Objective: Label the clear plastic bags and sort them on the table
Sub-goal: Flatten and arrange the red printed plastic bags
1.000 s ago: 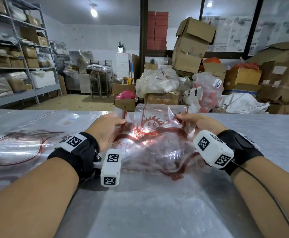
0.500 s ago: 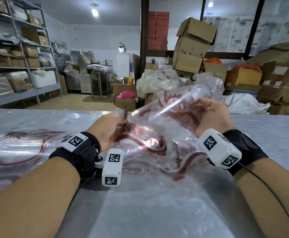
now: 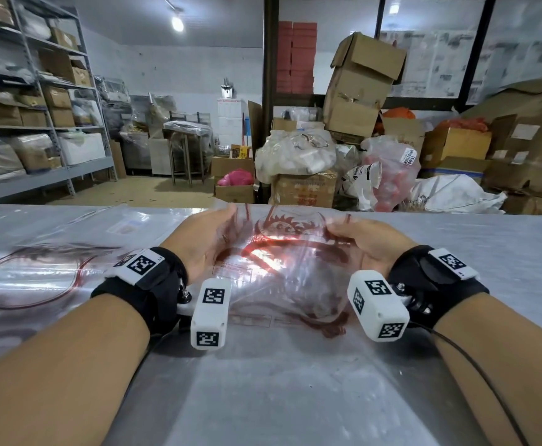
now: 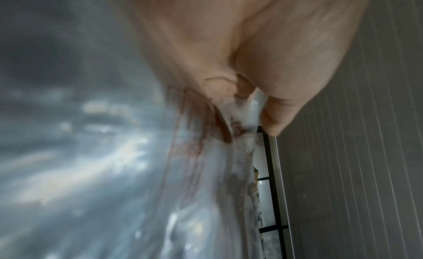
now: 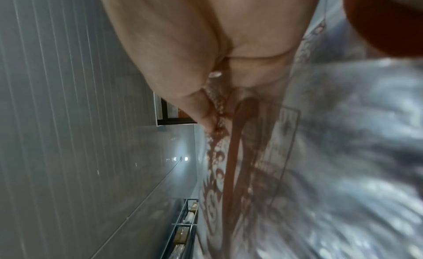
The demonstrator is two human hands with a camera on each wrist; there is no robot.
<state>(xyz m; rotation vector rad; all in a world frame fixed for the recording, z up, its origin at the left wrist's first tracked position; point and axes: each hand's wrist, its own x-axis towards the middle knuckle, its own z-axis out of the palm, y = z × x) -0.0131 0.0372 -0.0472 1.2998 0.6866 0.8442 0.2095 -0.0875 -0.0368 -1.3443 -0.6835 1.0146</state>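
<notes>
A clear plastic bag (image 3: 282,262) with red print hangs crumpled between my two hands, just over the metal table (image 3: 295,397). My left hand (image 3: 205,243) holds its left side and my right hand (image 3: 363,243) holds its right side. In the left wrist view, thumb and finger of the left hand (image 4: 247,109) pinch the bag (image 4: 206,172) at its edge. The right wrist view shows the right hand (image 5: 219,103) pinching the film of the bag (image 5: 297,172) in the same way.
Another clear bag (image 3: 31,278) with a red oval print lies flat on the table's left part, with a white label (image 3: 125,225) near its far corner. Behind the table's far edge stand cardboard boxes (image 3: 302,191), filled sacks (image 3: 388,169) and metal shelves (image 3: 31,123).
Half a second ago my right hand had lifted the bag's right side high. It has come back down, and the bag is spread low between both hands again.
</notes>
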